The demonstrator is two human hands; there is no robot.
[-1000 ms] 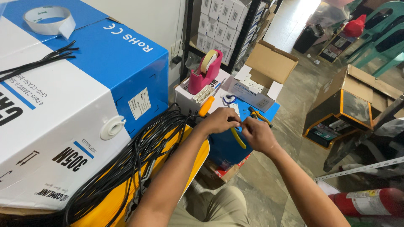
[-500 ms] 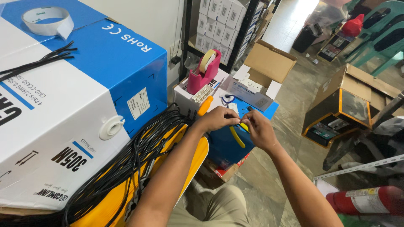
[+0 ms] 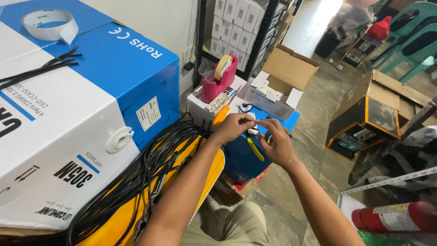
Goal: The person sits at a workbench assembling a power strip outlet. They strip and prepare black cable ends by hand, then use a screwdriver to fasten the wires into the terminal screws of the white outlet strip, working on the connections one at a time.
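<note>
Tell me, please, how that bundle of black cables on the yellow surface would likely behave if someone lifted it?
The black cable bundle would probably flop and sag, since its thin strands already drape in loose loops. It looks unbound, so strands may spill or tangle. It is probably fairly light.

A: The big box (image 3: 77,114) is blue on top and white below, with black print and a blue stripe

B: And the cables (image 3: 150,168)?

A: Black, lying over a yellow-orange surface (image 3: 211,171). The ties (image 3: 41,69) on the box are black too

B: The tape dispenser (image 3: 219,82)?

A: Pink, its roll pale cream. The tape ring (image 3: 48,23) is white

B: Further out?

A: A brown carton (image 3: 289,68), a red extinguisher (image 3: 393,217) with a white label, green chairs (image 3: 416,38)
</note>
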